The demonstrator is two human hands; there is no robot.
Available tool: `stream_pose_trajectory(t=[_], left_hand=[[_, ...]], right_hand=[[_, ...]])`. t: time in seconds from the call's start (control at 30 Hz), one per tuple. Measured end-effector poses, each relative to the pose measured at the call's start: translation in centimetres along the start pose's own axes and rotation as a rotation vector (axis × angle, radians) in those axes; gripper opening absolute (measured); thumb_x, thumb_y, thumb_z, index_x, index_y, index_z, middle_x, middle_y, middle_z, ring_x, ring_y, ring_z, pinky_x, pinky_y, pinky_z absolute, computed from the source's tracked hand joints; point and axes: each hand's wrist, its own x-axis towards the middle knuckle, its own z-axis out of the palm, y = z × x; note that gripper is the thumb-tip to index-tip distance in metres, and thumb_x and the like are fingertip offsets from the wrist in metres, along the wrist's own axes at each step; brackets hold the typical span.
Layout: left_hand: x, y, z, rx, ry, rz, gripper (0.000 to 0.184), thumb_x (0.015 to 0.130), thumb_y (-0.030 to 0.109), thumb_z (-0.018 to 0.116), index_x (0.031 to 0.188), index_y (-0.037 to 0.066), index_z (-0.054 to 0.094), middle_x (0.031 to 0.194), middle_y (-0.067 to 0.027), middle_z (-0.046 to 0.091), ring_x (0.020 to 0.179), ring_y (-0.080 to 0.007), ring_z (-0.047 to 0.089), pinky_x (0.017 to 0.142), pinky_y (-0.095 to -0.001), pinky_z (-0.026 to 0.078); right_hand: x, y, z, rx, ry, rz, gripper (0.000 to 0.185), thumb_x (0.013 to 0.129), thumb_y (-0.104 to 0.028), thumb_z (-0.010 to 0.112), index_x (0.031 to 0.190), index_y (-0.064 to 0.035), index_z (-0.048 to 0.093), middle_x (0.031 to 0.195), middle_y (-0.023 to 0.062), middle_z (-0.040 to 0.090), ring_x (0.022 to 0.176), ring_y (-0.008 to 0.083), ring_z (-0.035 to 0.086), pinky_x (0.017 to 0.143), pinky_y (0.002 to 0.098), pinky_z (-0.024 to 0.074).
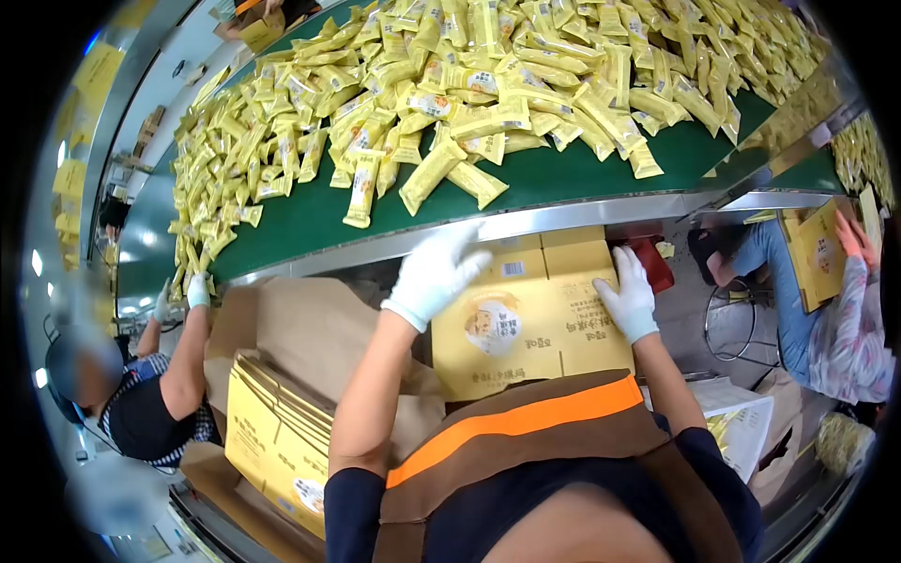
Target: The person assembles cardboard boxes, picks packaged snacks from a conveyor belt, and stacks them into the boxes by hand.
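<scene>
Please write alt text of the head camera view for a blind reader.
White-gloved left hand and right hand at opposite sides of a yellow printed carton. Beyond, yellow packets cover much of a green surface; one person at left, another person at right.

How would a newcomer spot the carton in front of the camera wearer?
Start at the green surface heaped with yellow packets. Below its metal rim, mid-picture, is a yellow carton. Only this one sits between the wearer's white-gloved left hand and right hand; other cartons are bunched at left or with a co-worker at right.
</scene>
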Motion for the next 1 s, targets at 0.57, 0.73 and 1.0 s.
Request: stream_pose_trajectory(t=[0.57, 0.73, 1.0], left_hand=[[-13.2, -4.9, 12.7, -0.719, 0.396, -0.833, 0.047, 0.095, 0.022, 0.062, 0.133, -0.003, 0.051, 0.117, -0.0126, 0.066, 0.102, -0.0191, 0.061, 0.09, -0.0298, 0.048], [-13.2, -6.8, 13.2, -0.752, 0.464, -0.564, 0.044, 0.092, 0.016, 0.063, 0.133, 0.0, 0.055, 0.119, -0.0121, 0.066, 0.106, -0.0169, 0.061, 0.092, -0.0303, 0.048], [-13.1, 1.5, 4.4, -1.295, 0.397, -0.371, 0.05, 0.091, 0.003, 0.06, 0.138, -0.004, 0.044, 0.131, -0.011, 0.059, 0.118, -0.0169, 0.056, 0.103, -0.0314, 0.043]], right_hand=[[-3.0, 4.3, 2.4, 0.679, -0.218, 0.243, 0.066, 0.094, -0.013, 0.057, 0.152, -0.0003, 0.028, 0.141, 0.0151, 0.051, 0.127, 0.0212, 0.049, 0.107, 0.0338, 0.0383], [-2.7, 5.0, 2.1, 1.266, -0.298, 0.149, 0.071, 0.093, -0.01, 0.058, 0.154, -0.0013, 0.023, 0.151, 0.0127, 0.04, 0.137, 0.02, 0.038, 0.112, 0.0328, 0.0312], [-1.7, -1.7, -8.6, -0.127, 0.335, -0.288, 0.1, 0.069, -0.034, 0.079, 0.15, -0.003, 0.03, 0.159, 0.026, 0.02, 0.143, 0.048, 0.024, 0.115, 0.0527, 0.0251]])
